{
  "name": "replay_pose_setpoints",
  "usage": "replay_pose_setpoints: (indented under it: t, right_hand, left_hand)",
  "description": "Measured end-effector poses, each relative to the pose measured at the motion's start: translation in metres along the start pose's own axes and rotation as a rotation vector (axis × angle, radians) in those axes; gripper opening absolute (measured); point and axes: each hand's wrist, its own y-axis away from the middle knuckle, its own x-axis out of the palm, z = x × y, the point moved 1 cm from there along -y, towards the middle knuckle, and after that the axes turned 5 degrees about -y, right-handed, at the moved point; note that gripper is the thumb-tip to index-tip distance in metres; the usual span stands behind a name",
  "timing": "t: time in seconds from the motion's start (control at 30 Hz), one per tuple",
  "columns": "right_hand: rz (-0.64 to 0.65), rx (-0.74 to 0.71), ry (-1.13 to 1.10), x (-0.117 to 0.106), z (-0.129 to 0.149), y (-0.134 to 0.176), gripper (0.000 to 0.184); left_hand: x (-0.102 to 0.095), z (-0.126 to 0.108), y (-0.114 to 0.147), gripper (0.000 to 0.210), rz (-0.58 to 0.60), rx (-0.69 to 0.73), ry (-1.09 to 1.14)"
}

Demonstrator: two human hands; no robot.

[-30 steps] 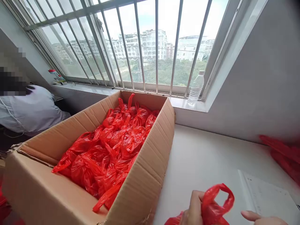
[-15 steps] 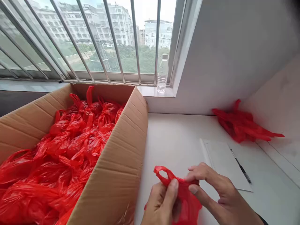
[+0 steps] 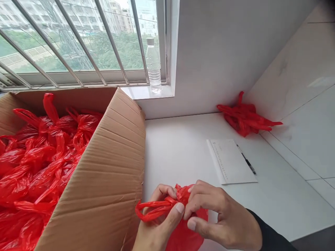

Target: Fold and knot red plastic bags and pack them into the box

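Observation:
A small red plastic bag (image 3: 180, 237) sits on the white table (image 3: 178, 150) near its front edge, with both my hands on its neck. My left hand (image 3: 157, 230) pinches one twisted handle loop, which sticks out to the left. My right hand (image 3: 220, 219) grips the bag's top from the right, fingers closed over the knot area. Just left of my hands stands a large open cardboard box (image 3: 104, 167) filled with several tied red bags (image 3: 36, 153).
A paper sheet (image 3: 230, 162) with a pen (image 3: 246, 163) lies on the table to the right. A pile of flat red bags (image 3: 244, 116) rests in the far right corner by the tiled wall. A water bottle (image 3: 153, 64) stands on the barred windowsill.
The view has swung right and down; the person at the left has left the picture. My hands closed together on the bag, and the handle loop now points left, twisted tight.

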Motion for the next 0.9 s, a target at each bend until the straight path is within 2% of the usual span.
replay_pose_setpoints:
  t: [0.13, 0.23, 0.33, 0.43, 0.5, 0.57, 0.67, 0.77, 0.9]
  right_hand:
    - [-0.075, -0.008, -0.046, -0.003, -0.01, -0.006, 0.022]
    - [-0.045, 0.021, -0.084, -0.003, -0.02, -0.012, 0.036]
    - [-0.025, 0.181, -0.172, 0.001, -0.029, -0.014, 0.031]
    - [-0.022, 0.312, -0.246, 0.004, -0.037, -0.013, 0.033]
    - [0.06, 0.328, -0.288, 0.006, -0.042, -0.013, 0.032]
    - [0.161, 0.306, -0.301, 0.007, -0.047, -0.013, 0.032]
    - [0.167, 0.267, -0.296, 0.005, -0.05, -0.014, 0.021]
    - [0.054, 0.234, -0.293, 0.004, -0.046, -0.017, 0.011]
    - [-0.07, 0.177, -0.243, 0.0, -0.04, -0.017, 0.011]
  left_hand:
    - [-0.006, 0.0, 0.0, 0.021, 0.024, 0.0, -0.178]
    - [-0.01, 0.0, 0.0, 0.013, 0.05, 0.078, -0.383]
    - [-0.011, 0.005, 0.0, 0.002, -0.046, 0.308, -0.572]
    - [-0.009, 0.015, -0.002, 0.017, -0.173, 0.593, -0.74]
    - [-0.007, 0.023, -0.003, 0.022, -0.25, 0.733, -0.815]
    - [-0.005, 0.029, -0.005, 0.023, -0.319, 0.815, -0.855]
    - [-0.005, 0.034, -0.005, 0.026, -0.337, 0.859, -0.902]
    - [-0.007, 0.037, -0.003, 0.034, -0.312, 0.833, -0.974]
    - [-0.012, 0.046, 0.001, 0.043, -0.259, 0.768, -1.048]
